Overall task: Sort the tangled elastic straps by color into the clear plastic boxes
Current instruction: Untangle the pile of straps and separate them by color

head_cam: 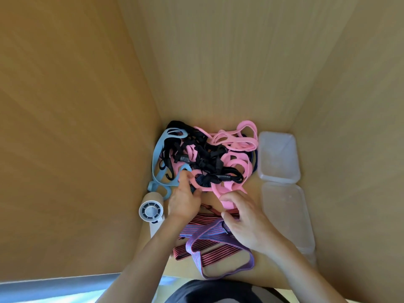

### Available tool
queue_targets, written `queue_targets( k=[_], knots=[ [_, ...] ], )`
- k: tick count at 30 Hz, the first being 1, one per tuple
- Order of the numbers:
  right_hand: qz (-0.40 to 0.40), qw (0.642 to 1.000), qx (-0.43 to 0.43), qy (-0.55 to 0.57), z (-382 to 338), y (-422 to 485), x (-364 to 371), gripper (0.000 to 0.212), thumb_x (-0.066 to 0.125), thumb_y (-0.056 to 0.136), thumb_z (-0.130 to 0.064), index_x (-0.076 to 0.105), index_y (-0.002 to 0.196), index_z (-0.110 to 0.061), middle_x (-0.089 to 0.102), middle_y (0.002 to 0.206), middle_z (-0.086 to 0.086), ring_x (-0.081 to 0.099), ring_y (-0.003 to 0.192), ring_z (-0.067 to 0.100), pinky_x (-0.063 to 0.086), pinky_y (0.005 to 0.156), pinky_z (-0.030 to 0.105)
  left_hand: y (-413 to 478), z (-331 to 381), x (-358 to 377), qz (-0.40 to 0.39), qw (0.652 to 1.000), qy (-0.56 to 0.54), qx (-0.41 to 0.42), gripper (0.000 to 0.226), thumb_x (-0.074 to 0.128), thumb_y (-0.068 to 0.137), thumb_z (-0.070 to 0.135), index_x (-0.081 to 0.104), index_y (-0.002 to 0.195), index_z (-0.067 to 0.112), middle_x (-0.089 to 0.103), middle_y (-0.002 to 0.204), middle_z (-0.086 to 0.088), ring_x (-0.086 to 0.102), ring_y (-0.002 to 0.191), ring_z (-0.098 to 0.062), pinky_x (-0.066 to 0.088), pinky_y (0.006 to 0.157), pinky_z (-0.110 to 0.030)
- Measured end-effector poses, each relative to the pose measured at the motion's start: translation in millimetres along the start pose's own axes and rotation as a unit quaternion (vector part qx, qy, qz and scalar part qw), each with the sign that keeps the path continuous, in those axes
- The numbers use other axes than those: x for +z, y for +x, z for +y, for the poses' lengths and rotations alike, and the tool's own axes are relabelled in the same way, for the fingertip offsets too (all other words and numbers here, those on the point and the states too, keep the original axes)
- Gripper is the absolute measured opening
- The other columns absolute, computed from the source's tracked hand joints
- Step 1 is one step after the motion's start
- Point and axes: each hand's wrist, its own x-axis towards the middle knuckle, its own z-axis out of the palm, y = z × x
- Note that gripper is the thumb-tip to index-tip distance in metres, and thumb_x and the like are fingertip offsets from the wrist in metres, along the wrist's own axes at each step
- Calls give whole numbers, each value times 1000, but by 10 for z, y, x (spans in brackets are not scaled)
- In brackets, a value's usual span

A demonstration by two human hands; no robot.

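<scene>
Warm, even light lay on the wooden walls (76,106) around me, duller orange at left, a cold blue-white glare (43,291) burned along the bottom left, my left hand (184,200) and right hand (247,224) looked slightly soft, and the wide lens splayed the edges.

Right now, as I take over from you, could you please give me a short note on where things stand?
Left hand: fingers grip into the near edge of the tangle.
Right hand: pinches a pink strap leading out of it.
Tangle: pink, black and light blue straps, at the back.
Red striped straps and purple strap: loose in front.
Far clear box and near clear box: on the right, no strap visible inside.
Done: nothing boxed.
Left: all sorting.
</scene>
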Motion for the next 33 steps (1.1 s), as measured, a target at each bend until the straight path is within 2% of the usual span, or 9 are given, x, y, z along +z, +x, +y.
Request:
queue_targets(
  k=[4,8,11,14,17,21,28,31,33],
  knots=[
    [10,1000,-12,25,31,-3,-31,24,63,93,-21,57,116,-29,50,109,-23,50,102,0,39,91,17,30,37,-175,48,995,-79,-33,37,67,90,11,49,122,17,70,113,-5,69,94,-35,54,84,-45],
    [19,999,-16,46,16,33,-29,22,64,93,-19,61,112,-29,51,104,-25,50,97,-7,37,80,9,87,185,-427,76,991,-107,0,22,57,93,3,63,100,22,75,85,2,73,81,-15,55,77,-33],
    [25,998,-30,57,-11,51,-29,21,64,92,-17,64,111,-27,55,107,-23,50,101,-10,36,82,5,97,422,-540,103,988,-95,59,25,55,96,7,57,89,30,69,77,11,70,75,-8,53,71,-28],
    [33,996,-39,77,-26,51,-71,20,63,92,-15,66,109,-24,62,109,-16,55,101,-4,40,86,11,131,665,-642,133,980,-94,112,11,50,100,7,55,102,17,68,91,2,74,81,-20,57,76,-44],
    [43,993,-28,103,-27,51,-133,18,62,91,-9,67,104,-21,66,106,-12,60,101,4,46,90,20,190,915,-780,156,971,-108,148,11,47,102,6,51,106,15,70,100,-4,74,89,-21,58,82,-48],
    [61,987,-18,150,-17,88,-193,22,58,89,0,68,97,-18,69,99,-14,61,93,-3,45,81,9,241,1278,-944,169,958,-125,195,11,44,102,6,49,105,15,70,94,0,74,83,-8,59,81,-45],
    [171,964,-7,204,-145,461,-337,16,65,91,-6,63,97,-20,67,106,2,68,82,11,56,74,36,273,1787,-1217,171,929,-180,273,17,42,101,9,50,104,24,69,107,-4,74,89,-14,57,87,-50],
    [233,950,-16,207,-251,725,-453,23,71,90,-9,57,104,-20,60,112,4,63,71,-1,48,65,13,259,1908,-1360,170,916,-223,286,24,42,102,7,49,101,29,69,108,-5,75,88,-14,57,88,-51],
    [254,952,-18,170,-317,904,-521,33,74,88,-18,55,113,-27,56,115,-1,59,75,-4,44,68,6,261,1966,-1422,161,910,-248,291,23,41,103,5,49,101,27,69,109,-7,75,88,-13,57,88,-50]
  ],
)
